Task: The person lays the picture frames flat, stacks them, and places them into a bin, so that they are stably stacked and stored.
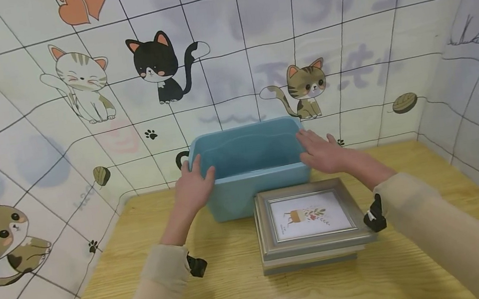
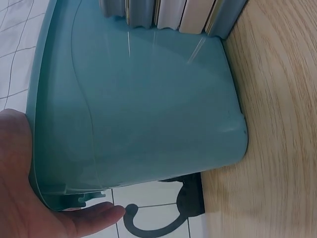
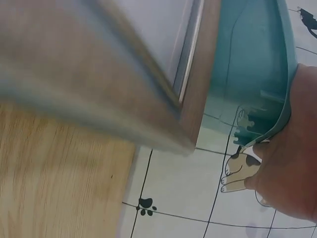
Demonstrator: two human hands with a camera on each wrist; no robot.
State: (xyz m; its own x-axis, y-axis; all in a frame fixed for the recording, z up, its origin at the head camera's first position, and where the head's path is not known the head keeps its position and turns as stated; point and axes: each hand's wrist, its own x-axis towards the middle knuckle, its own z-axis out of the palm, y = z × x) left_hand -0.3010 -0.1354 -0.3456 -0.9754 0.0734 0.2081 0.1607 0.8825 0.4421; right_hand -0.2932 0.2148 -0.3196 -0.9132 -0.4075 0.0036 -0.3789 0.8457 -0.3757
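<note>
A light blue plastic bin [image 1: 236,195] stands against the tiled wall. At its left end my left hand [image 1: 194,183] touches the rim with spread fingers, the thumb by the front edge. In the left wrist view, one finger [image 2: 96,218] stretches past the bin's end. My right hand [image 1: 324,153] lies over the right end of the rim with fairly straight fingers; the right wrist view shows it at the bin's corner. A silver picture frame [image 1: 351,203] with a plant print tops a stack right in front of the bin, below my right hand.
The light wooden tabletop [image 1: 235,291] carries both the bin and the stack. White tiled walls [image 1: 224,30] with cartoon cats enclose it at the back, left and right. Several frame edges [image 2: 168,15] press close to the bin's front.
</note>
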